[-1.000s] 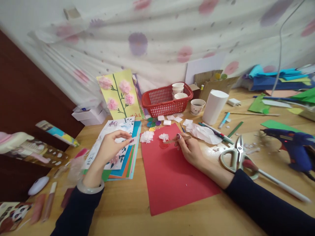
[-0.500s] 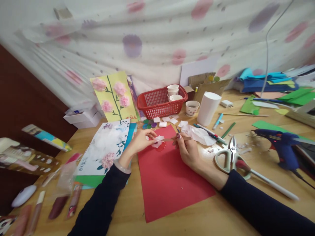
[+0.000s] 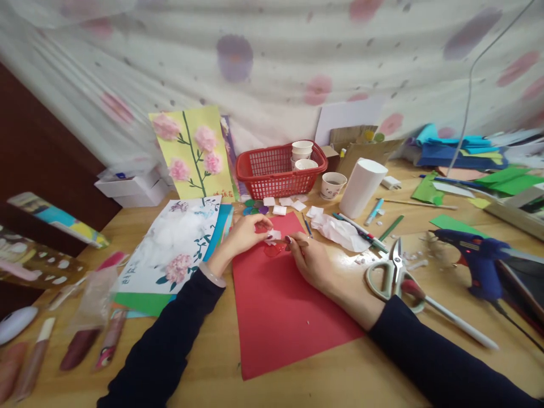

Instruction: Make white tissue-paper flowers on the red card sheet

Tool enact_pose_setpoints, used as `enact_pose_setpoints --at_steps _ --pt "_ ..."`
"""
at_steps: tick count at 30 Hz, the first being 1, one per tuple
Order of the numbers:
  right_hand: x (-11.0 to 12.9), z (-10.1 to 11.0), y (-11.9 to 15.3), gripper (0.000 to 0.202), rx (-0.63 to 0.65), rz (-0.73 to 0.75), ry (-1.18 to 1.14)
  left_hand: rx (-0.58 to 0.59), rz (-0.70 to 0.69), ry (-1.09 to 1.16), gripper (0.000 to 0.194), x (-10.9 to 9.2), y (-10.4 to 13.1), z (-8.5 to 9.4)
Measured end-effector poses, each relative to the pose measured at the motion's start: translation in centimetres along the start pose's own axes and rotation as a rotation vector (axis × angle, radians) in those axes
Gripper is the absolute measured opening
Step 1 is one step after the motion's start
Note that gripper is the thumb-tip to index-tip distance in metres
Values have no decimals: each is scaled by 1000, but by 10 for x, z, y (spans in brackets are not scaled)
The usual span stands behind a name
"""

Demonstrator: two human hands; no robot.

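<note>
My left hand [image 3: 247, 233] pinches a small piece of white paper [image 3: 274, 236] over the upper part of a red sheet [image 3: 293, 317]. In my right hand [image 3: 313, 263] is a thin wooden stick [image 3: 302, 243], its tip close to the paper piece; whether they touch I cannot tell. Below the fingers, a shiny clear red round thing [image 3: 274, 250] lies on the sheet. Small white squares [image 3: 279, 210] and coloured discs [image 3: 250, 210] sit just beyond the sheet. Crumpled white tissue [image 3: 342, 232] lies beyond my right hand.
Behind stand a red basket [image 3: 278, 184] with cups, a paper cup [image 3: 332, 186] and a white roll [image 3: 363, 187]. Scissors [image 3: 396, 266] and a blue glue gun [image 3: 474, 252] lie at the right. Flower artwork [image 3: 187, 243] is at the left.
My right hand with the stick has moved left, closer to my left hand and the paper piece. The camera view has tilted down slightly.
</note>
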State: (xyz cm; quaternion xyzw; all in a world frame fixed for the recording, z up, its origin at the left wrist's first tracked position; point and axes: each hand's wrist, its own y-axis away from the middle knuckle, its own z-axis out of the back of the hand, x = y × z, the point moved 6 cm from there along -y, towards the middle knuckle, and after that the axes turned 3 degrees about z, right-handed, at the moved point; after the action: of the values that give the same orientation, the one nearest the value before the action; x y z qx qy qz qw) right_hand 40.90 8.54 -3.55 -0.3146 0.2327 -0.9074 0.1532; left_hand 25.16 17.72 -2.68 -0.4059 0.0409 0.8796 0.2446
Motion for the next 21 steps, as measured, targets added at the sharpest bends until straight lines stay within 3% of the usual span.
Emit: enact_pose_setpoints --at_steps 2,4,6,8,15,21 --pt "-2 -3 1 31 41 1 21 -37 -9 -87 28 -1 9 6" --pt "0 -5 1 30 66 19 46 -41 5 -212 52 2 20 9" --pt "6 -4 0 29 82 52 78 -4 31 -309 78 6 31 9" --pt "12 -4 -2 28 90 81 108 38 39 -358 92 10 39 7" --pt "19 -10 -3 30 103 99 74 74 -3 -375 92 16 44 3" --pt "3 -15 0 28 69 22 37 73 11 -411 92 13 44 5"
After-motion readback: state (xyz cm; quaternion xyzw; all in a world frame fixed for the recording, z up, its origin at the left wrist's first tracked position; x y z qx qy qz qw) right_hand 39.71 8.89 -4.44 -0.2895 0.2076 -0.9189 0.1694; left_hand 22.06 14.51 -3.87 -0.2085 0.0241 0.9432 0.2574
